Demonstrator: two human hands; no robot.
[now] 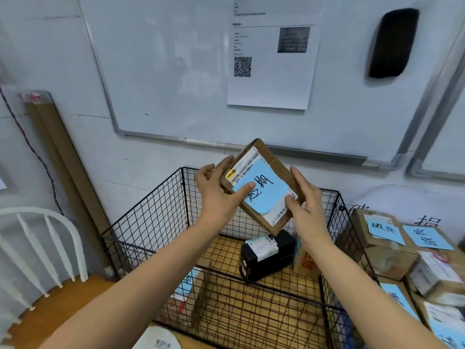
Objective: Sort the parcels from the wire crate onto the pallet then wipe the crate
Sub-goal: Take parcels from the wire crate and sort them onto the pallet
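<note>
White wall, whiteboard [176, 71] at twelve. One wire crate [156, 210] on a wooden surface [226, 250] holds three parcels [266, 255]; stacked boxes [382, 250] at four. Left hand [216, 195] and right hand [307, 205] pinch one flat parcel [270, 157].

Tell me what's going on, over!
Left hand and right hand gripping brown parcel above crate. Inside: black box. Nothing seen blocking.

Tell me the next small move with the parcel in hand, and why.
Probably swing the parcel right, clear of the crate rim, toward the stacked parcels. The left hand and right hand grip it above the crate, and that stack with blue notes sits just outside the right wall.
</note>
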